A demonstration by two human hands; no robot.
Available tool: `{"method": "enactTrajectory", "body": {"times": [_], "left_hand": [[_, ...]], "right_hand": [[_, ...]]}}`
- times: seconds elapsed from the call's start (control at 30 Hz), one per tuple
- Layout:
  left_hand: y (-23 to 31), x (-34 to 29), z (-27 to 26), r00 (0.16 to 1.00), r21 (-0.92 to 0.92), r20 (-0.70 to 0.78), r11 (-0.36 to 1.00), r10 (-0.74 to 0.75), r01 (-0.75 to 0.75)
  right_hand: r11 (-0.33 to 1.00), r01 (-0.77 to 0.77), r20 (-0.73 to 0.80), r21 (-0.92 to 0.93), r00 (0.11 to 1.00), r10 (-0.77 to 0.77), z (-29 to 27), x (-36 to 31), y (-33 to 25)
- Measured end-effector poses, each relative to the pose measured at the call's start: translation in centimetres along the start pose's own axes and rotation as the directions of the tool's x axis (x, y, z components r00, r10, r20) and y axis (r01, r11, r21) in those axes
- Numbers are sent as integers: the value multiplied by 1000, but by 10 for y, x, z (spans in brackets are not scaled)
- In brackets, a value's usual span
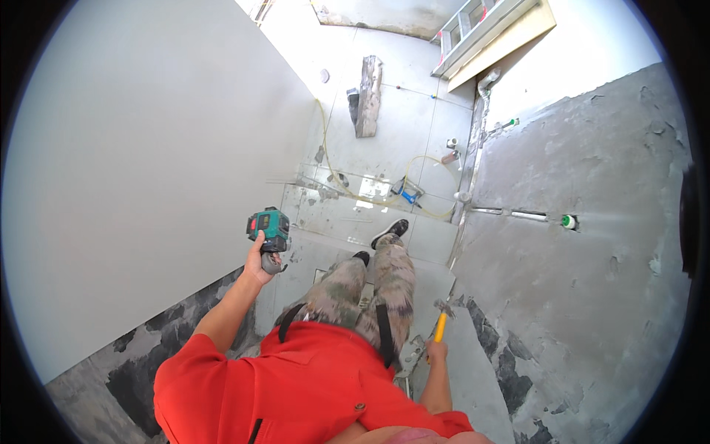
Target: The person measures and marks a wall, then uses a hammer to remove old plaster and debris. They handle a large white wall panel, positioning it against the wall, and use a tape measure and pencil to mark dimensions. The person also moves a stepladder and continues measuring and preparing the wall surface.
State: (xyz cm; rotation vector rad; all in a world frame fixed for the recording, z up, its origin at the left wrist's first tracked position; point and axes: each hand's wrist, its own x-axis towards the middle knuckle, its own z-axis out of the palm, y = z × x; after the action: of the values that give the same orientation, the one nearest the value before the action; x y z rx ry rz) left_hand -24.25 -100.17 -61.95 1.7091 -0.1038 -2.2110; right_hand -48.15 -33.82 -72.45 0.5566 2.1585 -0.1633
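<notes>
My left hand is closed around the grey base of a laser level with a boxy green and black body. It is held out to my left, beside the large pale wall. Low on the right, my right hand grips a hammer by its yellow handle. The hammer's dark head points away from me, near the foot of the grey wall. Both hands are apart from each other, on either side of my legs.
A pale wall panel rises on the left, a rough grey wall with green-capped pipe ends on the right. On the tiled floor lie a yellow hose, a blue tool and a dusty block. A ladder leans at the back right.
</notes>
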Motion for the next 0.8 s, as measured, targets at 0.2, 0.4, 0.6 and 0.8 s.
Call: {"method": "enactTrajectory", "body": {"times": [0.2, 0.4, 0.6, 0.8], "left_hand": [[11, 40, 49, 992, -231, 106, 972, 65, -39], [9, 133, 132, 980, -320, 159, 945, 118, -62], [59, 229, 209, 968, -378, 224, 926, 113, -20], [124, 380, 301, 942, -445, 287, 895, 175, -31]], "right_hand": [[992, 121, 18, -47, 993, -120, -30, 34, -139], [958, 204, 28, -201, 979, -202, -42, 151, -292], [967, 230, -52, -110, 970, -237, -86, 192, -459], [955, 225, -101, -194, 964, -247, -85, 288, -643]]}}
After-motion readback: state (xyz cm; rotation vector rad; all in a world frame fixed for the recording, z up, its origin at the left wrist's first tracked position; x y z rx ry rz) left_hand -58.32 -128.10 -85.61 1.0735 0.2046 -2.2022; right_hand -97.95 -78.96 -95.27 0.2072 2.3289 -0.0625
